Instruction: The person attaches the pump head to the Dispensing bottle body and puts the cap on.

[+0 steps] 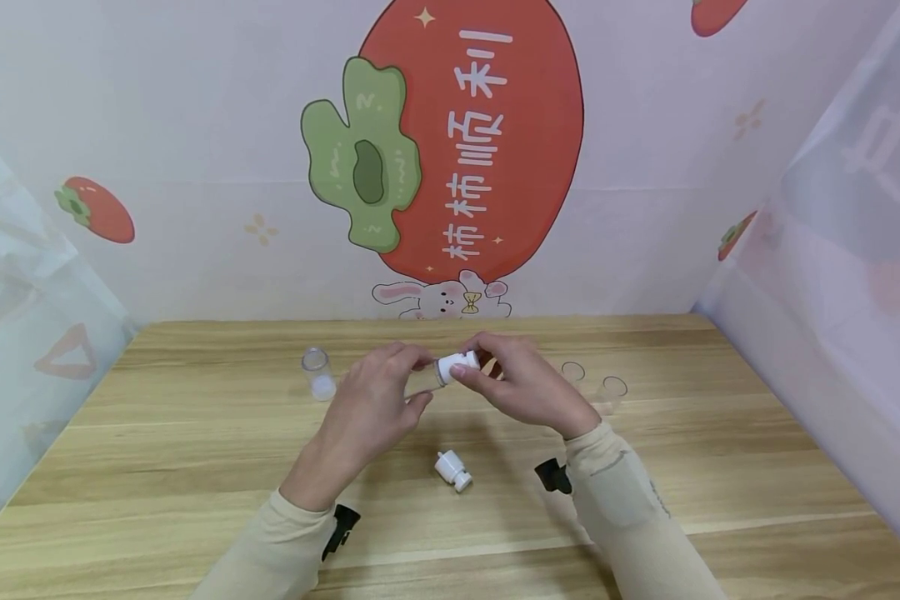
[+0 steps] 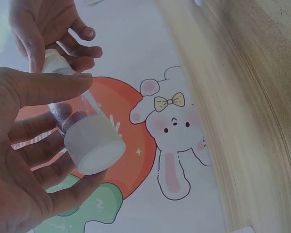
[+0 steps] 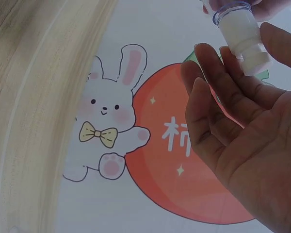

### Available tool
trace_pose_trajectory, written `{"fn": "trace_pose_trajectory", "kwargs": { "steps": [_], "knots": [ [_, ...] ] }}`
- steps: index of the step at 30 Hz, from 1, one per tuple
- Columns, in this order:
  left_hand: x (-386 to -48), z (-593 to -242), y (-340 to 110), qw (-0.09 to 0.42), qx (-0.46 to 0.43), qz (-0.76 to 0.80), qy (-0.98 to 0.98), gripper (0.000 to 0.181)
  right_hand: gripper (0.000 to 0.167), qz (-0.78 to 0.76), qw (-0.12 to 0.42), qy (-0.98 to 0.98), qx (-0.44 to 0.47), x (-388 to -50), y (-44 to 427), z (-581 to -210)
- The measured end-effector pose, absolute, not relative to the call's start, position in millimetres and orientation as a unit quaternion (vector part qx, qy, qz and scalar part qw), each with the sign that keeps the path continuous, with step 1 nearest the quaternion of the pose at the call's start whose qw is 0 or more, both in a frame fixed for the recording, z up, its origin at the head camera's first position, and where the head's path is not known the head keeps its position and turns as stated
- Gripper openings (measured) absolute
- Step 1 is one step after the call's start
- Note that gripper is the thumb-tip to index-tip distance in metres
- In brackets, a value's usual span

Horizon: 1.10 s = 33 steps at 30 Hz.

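Note:
A small clear bottle with a white base (image 2: 94,150) is held by the left hand (image 1: 371,396), its thumb and fingers curled round the clear wall in the left wrist view. On the bottle's other end sits a white pump top (image 1: 457,367), tilted up to the right in the head view. The right hand (image 1: 521,383) pinches this top between thumb and fingers; its remaining fingers are loosely bent in the right wrist view (image 3: 252,53). Below the hands, a second white pump top (image 1: 453,471) lies on its side on the wooden table (image 1: 420,542).
A clear container with a white bottom (image 1: 319,375) is on the table left of the hands. Two clear round-rimmed items, one nearer (image 1: 611,396) and one farther (image 1: 572,372), are right of the right hand. A printed cloth (image 1: 195,275) hangs behind the table.

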<state>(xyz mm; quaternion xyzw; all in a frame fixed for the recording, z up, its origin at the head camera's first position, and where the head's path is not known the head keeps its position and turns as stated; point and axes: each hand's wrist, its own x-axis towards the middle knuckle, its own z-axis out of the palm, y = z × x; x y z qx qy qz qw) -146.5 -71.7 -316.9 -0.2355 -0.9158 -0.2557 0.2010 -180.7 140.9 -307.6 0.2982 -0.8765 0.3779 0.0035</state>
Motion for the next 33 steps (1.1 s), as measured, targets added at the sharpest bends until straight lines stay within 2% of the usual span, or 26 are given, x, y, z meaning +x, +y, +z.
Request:
{"fn": "trace_pose_trajectory", "kwargs": {
  "steps": [12,19,33],
  "knots": [
    [-146.1,-318.4,-71.0,0.223,-0.237,-0.238,-0.915,0.037,0.018,0.38,-0.014,-0.884,0.271,-179.3,138.7,-306.9],
    [-146.2,-318.0,-71.3,0.217,-0.23,-0.243,-0.917,0.037,0.021,0.385,-0.011,-0.879,0.283,-180.1,143.2,-305.7],
    [-146.8,-316.2,-72.6,0.205,-0.212,-0.251,-0.922,0.038,0.04,0.365,0.014,-0.892,0.265,-184.3,171.2,-299.8]
  ]
}}
